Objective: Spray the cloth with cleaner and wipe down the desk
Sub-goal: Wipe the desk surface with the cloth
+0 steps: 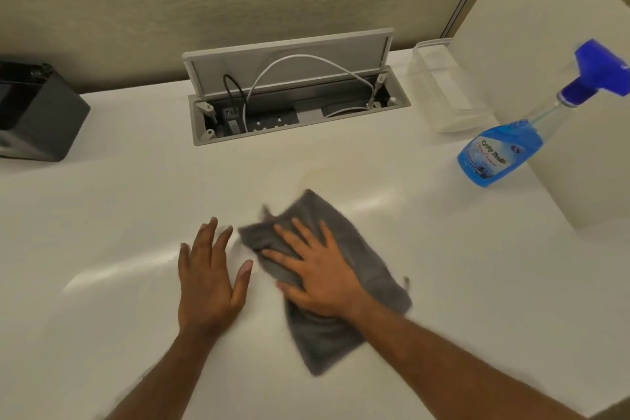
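Both hands: flat, fingers spread, nothing pinched.
Right hand (318, 278): palm presses grey cloth (324, 344) onto desk (136, 215), likely for wiping pressure.
Left hand (211, 280): bare on the desk just beside the cloth, probably bracing.
Spray bottle (494, 160): stands at right rear, well apart from the hands; spraying looks done.
Cable hatch (293, 106): open at rear, sockets exposed; damp cloth should stay away from it.

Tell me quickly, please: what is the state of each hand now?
Left hand: open, fingers spread flat on the desk, holding nothing.
Right hand: open, fingers straight, pressing the grey cloth onto the desk.
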### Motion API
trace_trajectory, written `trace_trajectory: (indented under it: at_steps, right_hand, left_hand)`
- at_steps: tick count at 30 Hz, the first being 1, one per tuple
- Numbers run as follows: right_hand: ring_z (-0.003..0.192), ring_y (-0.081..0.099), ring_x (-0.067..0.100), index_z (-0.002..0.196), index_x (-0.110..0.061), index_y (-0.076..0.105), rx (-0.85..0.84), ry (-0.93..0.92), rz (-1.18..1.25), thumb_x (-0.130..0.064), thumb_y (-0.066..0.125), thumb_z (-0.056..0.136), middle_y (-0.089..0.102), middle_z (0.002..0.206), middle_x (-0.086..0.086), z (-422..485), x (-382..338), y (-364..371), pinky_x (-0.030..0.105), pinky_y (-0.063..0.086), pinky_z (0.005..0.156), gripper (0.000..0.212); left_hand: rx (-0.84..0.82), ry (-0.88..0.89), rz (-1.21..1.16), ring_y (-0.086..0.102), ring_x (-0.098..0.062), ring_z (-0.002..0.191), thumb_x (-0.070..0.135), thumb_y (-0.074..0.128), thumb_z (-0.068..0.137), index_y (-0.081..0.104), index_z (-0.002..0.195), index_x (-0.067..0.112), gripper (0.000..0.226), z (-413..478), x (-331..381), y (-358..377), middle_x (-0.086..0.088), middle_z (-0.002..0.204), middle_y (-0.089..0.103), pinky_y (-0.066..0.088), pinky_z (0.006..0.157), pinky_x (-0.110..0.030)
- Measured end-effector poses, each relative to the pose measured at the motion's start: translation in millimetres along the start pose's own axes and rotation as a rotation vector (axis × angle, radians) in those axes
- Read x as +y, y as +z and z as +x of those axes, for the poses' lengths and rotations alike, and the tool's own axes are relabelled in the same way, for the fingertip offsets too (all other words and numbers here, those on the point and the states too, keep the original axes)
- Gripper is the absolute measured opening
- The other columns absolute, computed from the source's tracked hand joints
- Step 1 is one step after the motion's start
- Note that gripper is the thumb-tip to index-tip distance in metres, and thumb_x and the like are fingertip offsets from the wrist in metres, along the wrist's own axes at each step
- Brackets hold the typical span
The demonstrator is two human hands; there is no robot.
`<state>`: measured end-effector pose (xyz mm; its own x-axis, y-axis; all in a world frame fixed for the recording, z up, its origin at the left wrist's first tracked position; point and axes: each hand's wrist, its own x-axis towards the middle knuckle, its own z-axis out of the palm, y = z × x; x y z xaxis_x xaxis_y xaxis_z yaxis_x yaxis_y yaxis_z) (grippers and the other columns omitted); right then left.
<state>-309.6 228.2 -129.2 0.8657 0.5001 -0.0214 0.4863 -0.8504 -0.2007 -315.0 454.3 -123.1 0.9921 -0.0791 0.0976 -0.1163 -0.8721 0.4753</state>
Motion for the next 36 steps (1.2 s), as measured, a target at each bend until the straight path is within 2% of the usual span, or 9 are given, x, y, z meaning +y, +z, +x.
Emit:
trace_trajectory:
  at_steps: [3,6,12,16,20,24,28,32,36]
  right_hand:
    - [0.152,0.01,0.026,0.149,-0.043,0.032,0.002,0.215,-0.022,-0.06,0.044,0.088,0.016,0.164,-0.003,-36,59,-18,0.065,0.014,0.114,0.064]
    - [0.152,0.004,0.026,0.152,-0.045,0.019,-0.032,0.458,-0.034,-0.067,0.028,0.091,0.007,0.166,-0.003,-21,107,-38,0.066,0.009,0.116,0.066]
    - [0.151,-0.004,0.034,0.154,-0.041,0.009,-0.053,0.563,0.005,-0.069,0.023,0.093,0.0,0.166,0.003,95,109,-49,0.069,0.005,0.114,0.069]
    - [0.151,-0.004,0.033,0.154,-0.038,0.017,-0.103,0.356,0.009,-0.067,0.028,0.094,0.001,0.166,0.004,148,26,-35,0.068,0.004,0.114,0.068]
    - [0.151,-0.001,0.032,0.154,-0.036,0.018,-0.187,-0.071,-0.139,-0.057,0.034,0.095,0.004,0.166,0.004,146,-63,-6,0.063,0.005,0.117,0.065]
    - [0.152,0.004,0.023,0.153,-0.035,0.025,-0.14,-0.194,-0.046,-0.055,0.036,0.097,0.011,0.165,-0.002,136,-41,-7,0.056,0.0,0.12,0.061]
    - [0.151,0.013,0.026,0.149,-0.037,0.034,-0.029,0.119,-0.032,-0.05,0.04,0.098,0.018,0.164,-0.001,118,63,-32,0.06,0.009,0.118,0.053]
    - [0.151,0.012,0.026,0.151,-0.04,0.028,0.03,0.447,-0.014,-0.052,0.038,0.098,0.015,0.165,0.0,66,164,-49,0.06,0.011,0.118,0.055]
    - [0.151,0.01,0.028,0.154,-0.038,0.021,0.059,0.615,-0.04,-0.06,0.027,0.098,0.013,0.165,0.002,38,185,-53,0.06,0.008,0.119,0.06]
  left_hand:
    - [-0.004,0.006,0.011,0.02,-0.02,0.151,0.057,0.031,0.096,0.036,0.147,0.017,0.066,0,1,0,-0.003,0.162,0.025,0.013,0.122,-0.054]
    - [-0.008,0.02,0.028,0.019,-0.017,0.152,0.056,0.033,0.097,0.035,0.148,0.017,0.064,0,1,-1,-0.001,0.163,0.025,0.011,0.123,-0.052]
    - [-0.011,0.016,0.04,0.019,-0.016,0.152,0.053,0.035,0.098,0.033,0.15,0.018,0.062,-1,1,0,-0.001,0.164,0.023,0.014,0.122,-0.053]
    - [0.028,0.022,0.035,0.012,-0.02,0.153,0.057,0.029,0.098,0.031,0.151,0.016,0.067,-2,1,-1,-0.003,0.166,0.017,0.013,0.122,-0.053]
    - [0.08,0.031,-0.002,0.009,-0.026,0.154,0.061,0.026,0.096,0.028,0.153,0.01,0.077,-3,0,-3,-0.008,0.166,0.013,0.005,0.123,-0.053]
    - [0.094,0.062,0.007,0.011,-0.025,0.154,0.06,0.025,0.097,0.03,0.152,0.009,0.075,-3,-1,-2,-0.009,0.166,0.014,0.006,0.122,-0.055]
    - [0.074,0.056,0.035,0.011,-0.024,0.154,0.059,0.025,0.098,0.033,0.15,0.008,0.074,-1,2,-1,-0.007,0.166,0.014,0.009,0.122,-0.055]
    - [0.055,0.051,0.023,0.011,-0.021,0.154,0.058,0.026,0.098,0.032,0.15,0.008,0.073,-1,3,-4,-0.006,0.166,0.014,0.01,0.122,-0.054]
    - [0.055,0.054,0.026,0.01,-0.02,0.154,0.057,0.028,0.098,0.03,0.151,0.009,0.071,-1,1,-1,-0.004,0.167,0.011,0.01,0.122,-0.052]
